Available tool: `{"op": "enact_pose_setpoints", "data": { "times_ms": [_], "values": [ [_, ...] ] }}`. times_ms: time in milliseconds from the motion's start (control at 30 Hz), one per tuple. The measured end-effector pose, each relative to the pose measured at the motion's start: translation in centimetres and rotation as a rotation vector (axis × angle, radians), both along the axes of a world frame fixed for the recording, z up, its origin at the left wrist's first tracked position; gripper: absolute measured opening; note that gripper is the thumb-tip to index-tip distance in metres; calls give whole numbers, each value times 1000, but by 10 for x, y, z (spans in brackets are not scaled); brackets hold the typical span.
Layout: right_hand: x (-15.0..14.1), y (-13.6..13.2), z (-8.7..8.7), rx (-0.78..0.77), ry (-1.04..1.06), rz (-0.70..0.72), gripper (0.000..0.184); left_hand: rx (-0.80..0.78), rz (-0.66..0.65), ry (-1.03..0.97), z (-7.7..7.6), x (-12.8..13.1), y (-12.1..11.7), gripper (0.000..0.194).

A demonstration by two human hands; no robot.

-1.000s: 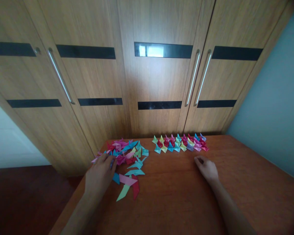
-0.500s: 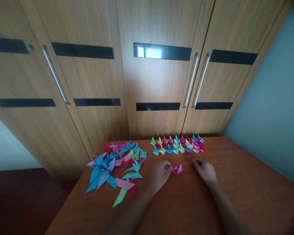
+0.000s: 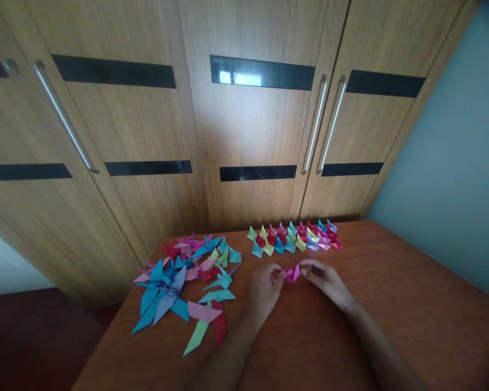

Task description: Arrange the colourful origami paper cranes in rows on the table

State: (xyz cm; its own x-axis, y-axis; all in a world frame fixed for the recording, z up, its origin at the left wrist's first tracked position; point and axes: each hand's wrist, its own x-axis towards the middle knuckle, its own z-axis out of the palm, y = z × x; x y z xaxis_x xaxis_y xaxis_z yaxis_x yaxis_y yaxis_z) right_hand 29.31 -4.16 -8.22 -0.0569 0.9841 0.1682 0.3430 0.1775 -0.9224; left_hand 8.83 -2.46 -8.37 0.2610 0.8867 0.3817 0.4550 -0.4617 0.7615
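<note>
A small magenta folded-paper origami piece point(image 3: 292, 273) is between my hands, just above or on the brown table point(image 3: 301, 347); I cannot tell which. My left hand point(image 3: 264, 290) pinches its left end between thumb and fingertips. At the opposite end, the thumb and forefinger of my right hand point(image 3: 325, 281) close on the pointed right tip. Behind the hands stand rows of small coloured origami pieces point(image 3: 290, 243), packed side by side. Left of my left hand lies a loose heap of folded paper shapes point(image 3: 163, 288) in blue, pink, red and green.
Pink point(image 3: 206, 311) and green paper strips point(image 3: 196, 338) lie at the heap's near side, close to my left forearm. A wooden wardrobe point(image 3: 252, 130) with long metal handles rises directly behind the table. A pale blue wall point(image 3: 444, 184) stands to the right.
My right hand has moved left from the bare tabletop to the magenta origami piece and taken its right tip. My left hand keeps its pinch. The camera view has shifted slightly.
</note>
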Motion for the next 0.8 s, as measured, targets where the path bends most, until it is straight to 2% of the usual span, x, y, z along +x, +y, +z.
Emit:
{"op": "enact_pose_setpoints", "data": {
  "times_ms": [233,433,500,600,700,800],
  "values": [
    [-3,0,-6,-19,11,53,41,1,-28,7,0,1,-1,14],
    [-4,-2,0,16,32,6,34,-30,-47,-69,-2,2,2,15],
    [2,-3,2,42,55,-102,32,-70,-44,-103,-2,2,4,17],
    [25,1,0,106,160,-378,34,-101,-54,-110,-4,1,4,21],
    [64,12,-7,208,258,-652,39,-85,-78,-69,-6,1,3,21],
    [110,25,-13,213,177,-884,48,-78,-87,-39,-6,1,1,22]
  ]
}}
